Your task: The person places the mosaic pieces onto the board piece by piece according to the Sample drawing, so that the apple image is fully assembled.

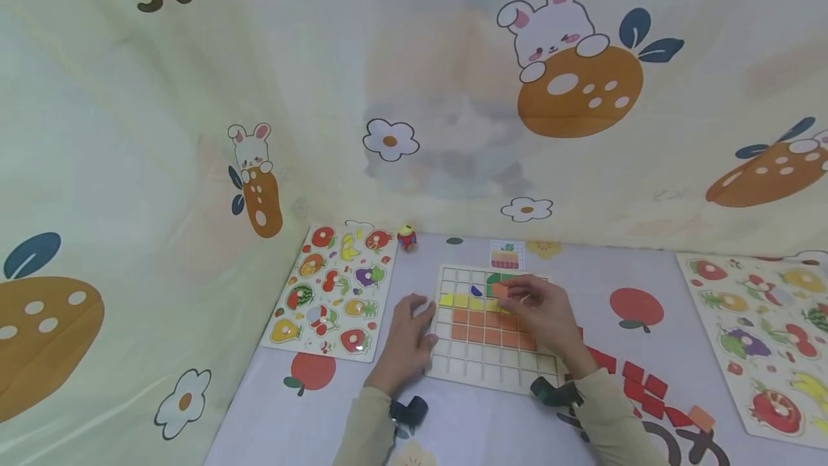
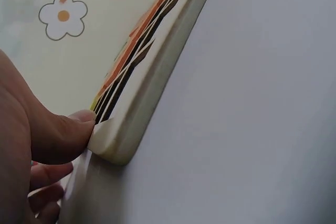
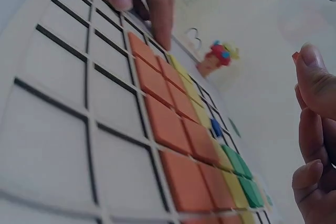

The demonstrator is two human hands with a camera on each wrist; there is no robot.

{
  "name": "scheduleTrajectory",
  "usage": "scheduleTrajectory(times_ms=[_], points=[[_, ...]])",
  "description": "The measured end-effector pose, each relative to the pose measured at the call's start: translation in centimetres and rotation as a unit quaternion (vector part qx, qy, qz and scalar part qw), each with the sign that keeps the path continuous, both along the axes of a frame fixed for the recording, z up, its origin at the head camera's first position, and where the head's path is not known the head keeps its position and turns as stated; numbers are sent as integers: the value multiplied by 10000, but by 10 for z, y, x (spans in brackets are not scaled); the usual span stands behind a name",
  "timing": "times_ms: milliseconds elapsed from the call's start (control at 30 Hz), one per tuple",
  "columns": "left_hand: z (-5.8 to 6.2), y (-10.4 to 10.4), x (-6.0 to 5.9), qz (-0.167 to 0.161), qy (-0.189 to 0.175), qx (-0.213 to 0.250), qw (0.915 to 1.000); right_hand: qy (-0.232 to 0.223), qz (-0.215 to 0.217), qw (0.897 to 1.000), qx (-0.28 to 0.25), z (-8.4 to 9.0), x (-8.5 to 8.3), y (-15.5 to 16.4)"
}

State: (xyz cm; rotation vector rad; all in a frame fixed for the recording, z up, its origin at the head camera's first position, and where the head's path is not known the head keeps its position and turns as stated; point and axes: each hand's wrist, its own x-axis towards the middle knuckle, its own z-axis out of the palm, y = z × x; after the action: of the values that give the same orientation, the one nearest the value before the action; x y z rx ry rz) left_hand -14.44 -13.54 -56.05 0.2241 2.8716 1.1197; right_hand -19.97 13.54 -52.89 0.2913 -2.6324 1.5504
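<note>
A cream grid board (image 1: 466, 374) lies flat on the table, with orange (image 3: 167, 124), yellow (image 1: 475, 303) and green (image 3: 237, 159) tiles and one small blue piece (image 1: 476, 290) in its cells. My right hand (image 1: 543, 311) pinches an orange square tile (image 1: 500, 290) between thumb and fingertips above the board's upper right part. In the right wrist view only a corner of that tile shows. At the board's left edge rests my left hand (image 1: 406, 340), its thumb (image 2: 65, 135) touching the rim and its fingers partly hidden.
Red tiles (image 1: 634, 371) and a loose orange tile (image 1: 701, 418) lie right of the board. Fruit puzzle boards stand left (image 1: 336, 292) and right (image 1: 763, 351). Behind are a small picture card (image 1: 507, 256) and a red-and-yellow figurine (image 1: 407, 237), before a printed curtain (image 1: 440, 193).
</note>
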Motion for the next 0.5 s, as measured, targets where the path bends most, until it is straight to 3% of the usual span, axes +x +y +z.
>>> scheduleTrajectory(times_ms=[200, 367, 500], points=[[-2, -2, -4, 81, -64, -156, 9998, -177, 500, 9985, 148, -8, -3, -27], [-3, -6, -6, -75, -214, -309, 9993, -478, 810, 9950, 337, -11, -3, -46], [1, -10, -6, -190, -425, -367, 9982, -426, 872, 9940, 499, -11, 0, -58]])
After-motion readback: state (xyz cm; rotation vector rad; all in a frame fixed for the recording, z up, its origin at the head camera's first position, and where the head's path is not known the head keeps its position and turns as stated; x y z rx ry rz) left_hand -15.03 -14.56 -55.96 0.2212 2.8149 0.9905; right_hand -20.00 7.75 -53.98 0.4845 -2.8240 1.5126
